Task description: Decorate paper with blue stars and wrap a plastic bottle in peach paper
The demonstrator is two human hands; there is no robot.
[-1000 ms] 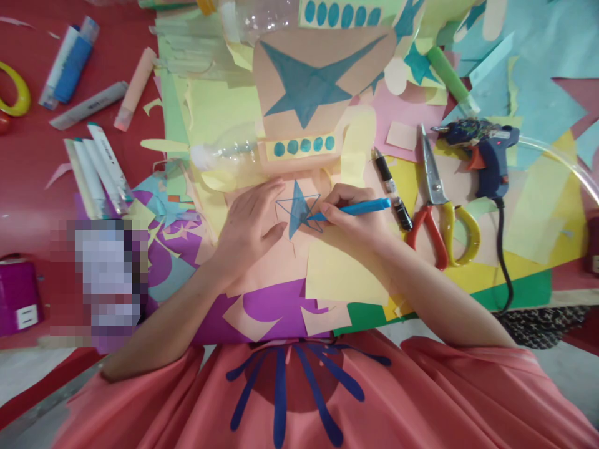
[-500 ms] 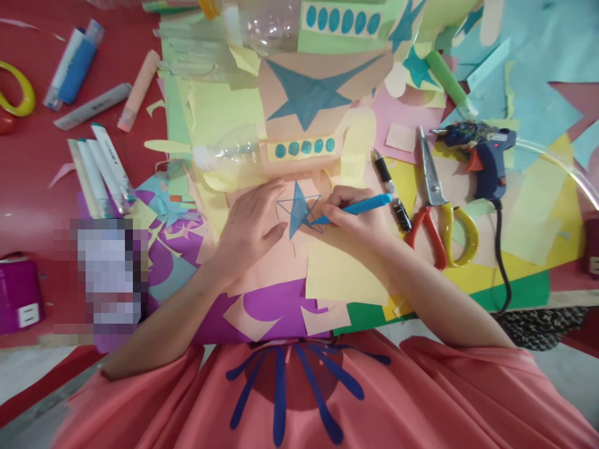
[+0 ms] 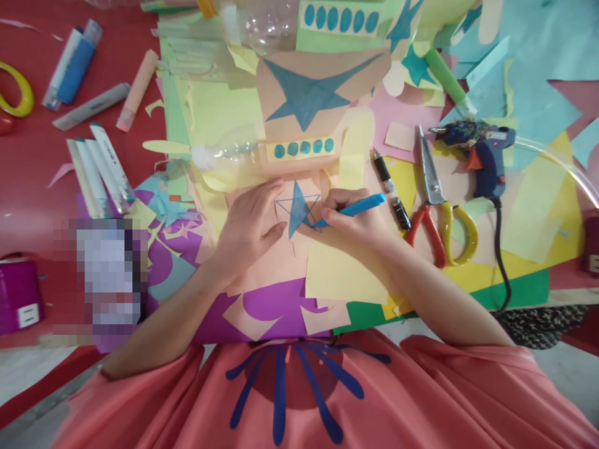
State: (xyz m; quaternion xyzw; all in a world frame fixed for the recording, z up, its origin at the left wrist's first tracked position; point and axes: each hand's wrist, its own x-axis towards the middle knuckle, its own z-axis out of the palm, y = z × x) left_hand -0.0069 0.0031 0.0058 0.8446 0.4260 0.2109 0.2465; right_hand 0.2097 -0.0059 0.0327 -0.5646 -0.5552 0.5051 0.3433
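My right hand (image 3: 350, 215) is closed round a blue marker (image 3: 358, 206), its tip on the lower right arm of a star (image 3: 296, 211) drawn on peach paper (image 3: 266, 262). The star's middle is coloured blue, while its side arms show only outlines. Flat on the same paper, left of the star, rests my left hand (image 3: 253, 218) with fingers stretched and thumb apart. Just beyond lies a clear plastic bottle (image 3: 229, 149) with a strip of teal dots (image 3: 304, 148). Behind it is a peach piece bearing a large blue star (image 3: 306, 93).
To the right lie a black pen (image 3: 392, 190), scissors (image 3: 435, 187) with red and yellow handles, and a glue gun (image 3: 486, 153) with a cord. Several markers (image 3: 100, 168) are at the left. Paper scraps (image 3: 173, 231) cover much of the red table (image 3: 28, 174).
The marker's rear end has shifted slightly left and its tip a little lower on the star's lower right arm. My left hand stays flat in place.
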